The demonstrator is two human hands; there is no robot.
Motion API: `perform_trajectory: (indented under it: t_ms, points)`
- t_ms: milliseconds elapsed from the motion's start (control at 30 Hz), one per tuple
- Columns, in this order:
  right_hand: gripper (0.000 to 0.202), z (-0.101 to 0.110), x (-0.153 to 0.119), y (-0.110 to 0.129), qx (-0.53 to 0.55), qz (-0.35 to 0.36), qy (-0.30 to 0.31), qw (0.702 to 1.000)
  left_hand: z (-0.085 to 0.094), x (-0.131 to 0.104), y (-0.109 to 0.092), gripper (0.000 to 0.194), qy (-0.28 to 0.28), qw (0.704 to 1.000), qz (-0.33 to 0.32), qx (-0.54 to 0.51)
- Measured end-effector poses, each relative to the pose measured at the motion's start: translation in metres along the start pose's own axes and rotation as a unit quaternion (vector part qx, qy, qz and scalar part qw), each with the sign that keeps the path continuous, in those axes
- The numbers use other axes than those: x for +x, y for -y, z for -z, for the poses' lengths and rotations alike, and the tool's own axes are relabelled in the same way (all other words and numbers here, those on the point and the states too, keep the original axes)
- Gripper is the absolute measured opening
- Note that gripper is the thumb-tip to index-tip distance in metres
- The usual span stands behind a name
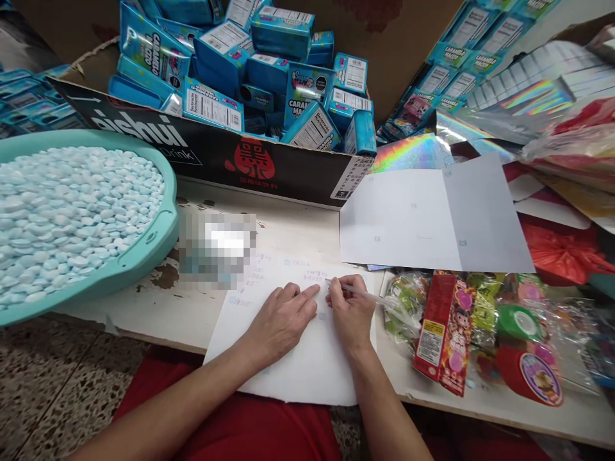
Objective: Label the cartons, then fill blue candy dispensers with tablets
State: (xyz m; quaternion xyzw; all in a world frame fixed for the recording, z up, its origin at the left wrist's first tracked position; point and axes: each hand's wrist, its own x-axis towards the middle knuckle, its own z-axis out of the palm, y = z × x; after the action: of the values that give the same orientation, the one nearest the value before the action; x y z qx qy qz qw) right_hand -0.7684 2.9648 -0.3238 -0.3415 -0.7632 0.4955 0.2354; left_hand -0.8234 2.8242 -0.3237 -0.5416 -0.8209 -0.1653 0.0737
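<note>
Plainly, the largest thing is the open carton [298, 173] at the far side of the table [300, 230], heaped with blue boxes [283, 32]. Near its left end sits a teal basin [166, 214] full of pale candies [72, 211]. On the table's near side lies a white sheet [307, 374]. The left hand [283, 320] rests palm-down on it, fingers loosely bent, apparently holding nothing. To its right, the right hand [353, 310] closes around a clear pen [368, 295], tip at handwriting [314, 275] seemingly too faint to read.
</note>
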Motion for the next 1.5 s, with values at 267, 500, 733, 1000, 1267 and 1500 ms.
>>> perform_trajectory:
  t_ms: [267, 500, 733, 1000, 1267, 1500]
  points:
    - [0.020, 0.0022, 0.0001, 0.0023, -0.012, -0.003, 0.000, 1.000, -0.0005, -0.0014, 0.0011, 0.011, 0.014, 1.000, 0.000, -0.003]
    - [0.020, 0.0016, 0.0002, 0.0038, 0.004, -0.021, -0.001, 1.000, 0.0008, -0.0005, 0.0009, 0.012, 0.014, 1.000, 0.002, -0.015]
    - [0.019, -0.0010, 0.0001, 0.0031, -0.032, -0.002, -0.021, 0.999, 0.0013, 0.0002, 0.0005, 0.012, 0.016, 1.000, 0.005, -0.006]
    - [0.020, 0.0043, 0.0003, 0.0036, 0.031, -0.017, 0.001, 0.999, 0.0010, -0.0008, 0.0004, 0.011, 0.007, 1.000, 0.005, -0.006]
    - [0.021, 0.0027, -0.0001, 0.0030, 0.002, 0.000, 0.008, 1.000, 0.0017, -0.0019, 0.0007, 0.010, 0.023, 1.000, 0.007, -0.012]
    - [0.022, 0.0000, 0.0008, 0.0015, 0.003, -0.004, 0.006, 1.000, 0.0013, -0.0010, 0.0006, 0.010, 0.019, 1.000, 0.007, -0.009]
